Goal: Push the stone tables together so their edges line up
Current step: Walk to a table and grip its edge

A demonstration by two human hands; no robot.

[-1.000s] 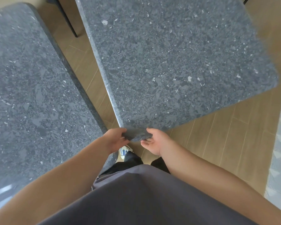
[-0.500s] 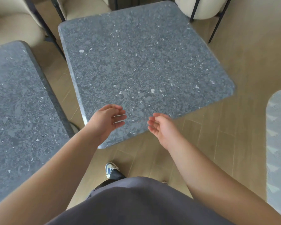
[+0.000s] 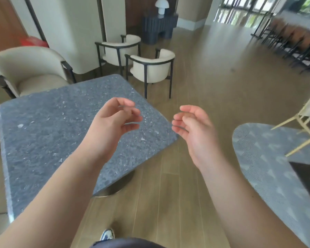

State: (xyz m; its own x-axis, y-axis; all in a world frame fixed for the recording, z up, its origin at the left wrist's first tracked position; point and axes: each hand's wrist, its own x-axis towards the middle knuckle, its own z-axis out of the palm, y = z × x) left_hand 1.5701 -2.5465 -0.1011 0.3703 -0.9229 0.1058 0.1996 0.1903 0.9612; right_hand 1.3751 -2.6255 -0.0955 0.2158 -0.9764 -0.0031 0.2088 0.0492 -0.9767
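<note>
One grey speckled stone table [image 3: 43,136] with rounded corners fills the left half of the view, standing on a round metal base [image 3: 118,185]. The second stone table is out of view. My left hand [image 3: 113,122] hovers above the table's right part, fingers loosely curled, holding nothing. My right hand [image 3: 193,126] hangs in the air beyond the table's right corner, above the wooden floor, fingers relaxed and empty. Neither hand touches the table.
Cream armchairs stand behind the table: one at the far left [image 3: 29,68], two [image 3: 150,67] further back. A grey patterned rug [image 3: 268,161] with a gold-legged piece of furniture [image 3: 304,126] lies on the right. Wooden floor stretches ahead.
Both hands let go of the table's near corner and rose into the air. The view tilted up and turned right, so the left stone table dropped out of sight.
</note>
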